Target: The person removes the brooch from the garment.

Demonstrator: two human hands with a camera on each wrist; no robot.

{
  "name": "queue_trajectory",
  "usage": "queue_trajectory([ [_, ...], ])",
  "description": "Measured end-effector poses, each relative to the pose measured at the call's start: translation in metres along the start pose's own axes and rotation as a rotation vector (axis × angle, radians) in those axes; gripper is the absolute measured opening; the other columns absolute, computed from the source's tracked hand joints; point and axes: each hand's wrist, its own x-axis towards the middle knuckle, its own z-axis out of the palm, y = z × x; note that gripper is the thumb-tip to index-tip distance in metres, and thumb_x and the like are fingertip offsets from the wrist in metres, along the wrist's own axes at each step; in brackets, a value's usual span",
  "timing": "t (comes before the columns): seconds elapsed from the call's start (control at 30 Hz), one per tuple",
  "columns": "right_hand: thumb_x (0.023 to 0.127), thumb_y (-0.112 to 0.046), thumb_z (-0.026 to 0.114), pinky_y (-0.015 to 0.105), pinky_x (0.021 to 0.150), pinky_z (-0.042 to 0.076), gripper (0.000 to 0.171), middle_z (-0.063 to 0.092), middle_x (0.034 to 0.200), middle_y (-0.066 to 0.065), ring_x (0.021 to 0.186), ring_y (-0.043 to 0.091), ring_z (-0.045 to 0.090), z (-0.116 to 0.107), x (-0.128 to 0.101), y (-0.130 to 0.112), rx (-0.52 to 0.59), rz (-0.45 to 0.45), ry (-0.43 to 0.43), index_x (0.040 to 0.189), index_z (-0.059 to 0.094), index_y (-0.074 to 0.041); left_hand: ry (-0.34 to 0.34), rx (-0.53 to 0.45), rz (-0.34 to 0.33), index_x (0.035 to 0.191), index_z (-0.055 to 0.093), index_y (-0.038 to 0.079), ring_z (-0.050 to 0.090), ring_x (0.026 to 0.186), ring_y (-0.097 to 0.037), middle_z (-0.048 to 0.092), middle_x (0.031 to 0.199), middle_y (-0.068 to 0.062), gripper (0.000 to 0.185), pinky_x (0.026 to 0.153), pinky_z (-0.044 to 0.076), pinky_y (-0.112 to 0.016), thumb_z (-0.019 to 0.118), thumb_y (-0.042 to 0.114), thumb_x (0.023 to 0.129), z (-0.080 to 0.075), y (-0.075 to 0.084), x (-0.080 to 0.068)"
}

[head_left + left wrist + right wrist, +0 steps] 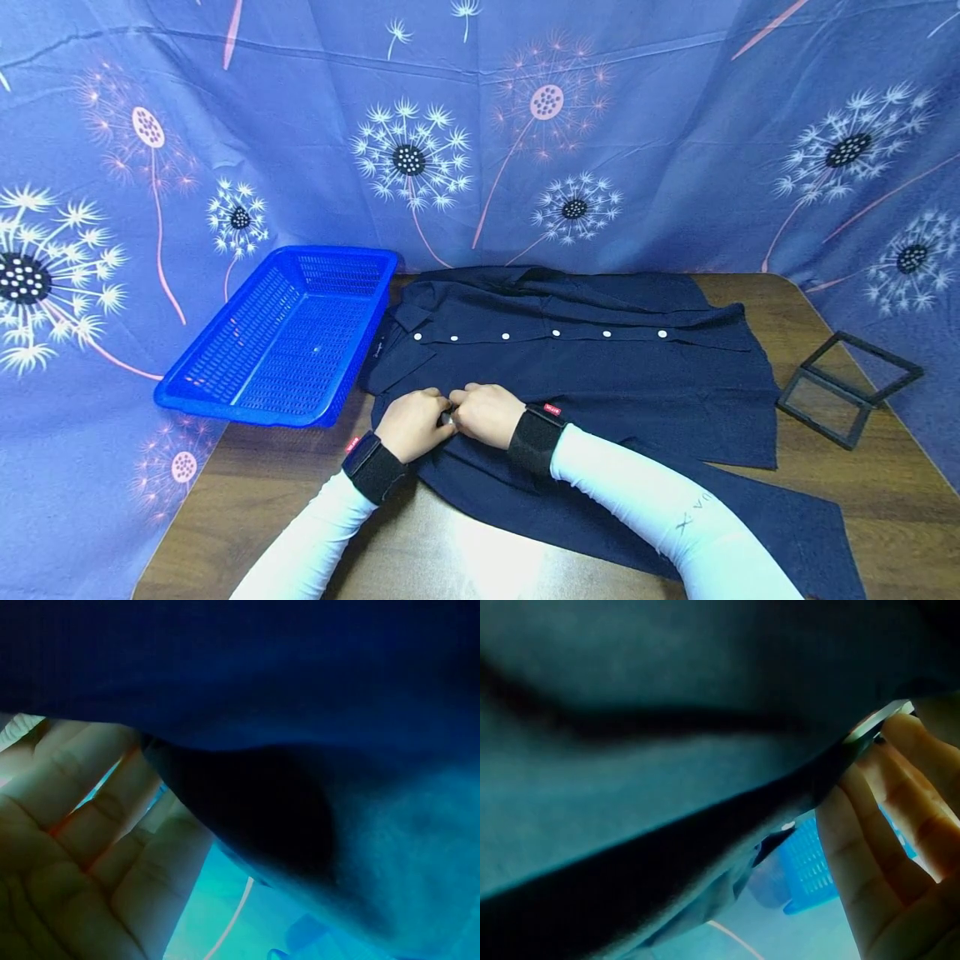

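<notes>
We see the left hand (411, 423) and right hand (486, 414) pinching the shirt (585, 358) edge, just right of the basket (285, 337).

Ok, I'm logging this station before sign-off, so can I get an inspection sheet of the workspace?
Surface: brown wooden table, glare patch near the front edge.
Job's things: dark navy shirt laid flat, white buttons in a row.
Clutter: blue plastic basket at left; black frame at right.
Hands: left hand and right hand together, pinching the shirt's near edge.
Cables: nothing seen.
Surroundings: blue dandelion-print cloth behind and beside.
</notes>
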Motion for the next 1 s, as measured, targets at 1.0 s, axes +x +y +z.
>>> queue_trajectory([
  [1.0,0.077,-0.025,0.079,0.029,0.062,0.051,0.008,0.062,0.076,-0.005,0.071,0.013,0.064,0.0035,-0.0013,0.0058,0.134,0.021,-0.026,0.076,0.072,-0.021,-0.023,0.008,-0.004,0.061,0.057,0.019,0.044,0.053,-0.007,0.044,0.061,0.008,0.029,0.048,0.033,-0.026,0.081,0.029,0.072,0.0006,-0.0016,0.0010],
])
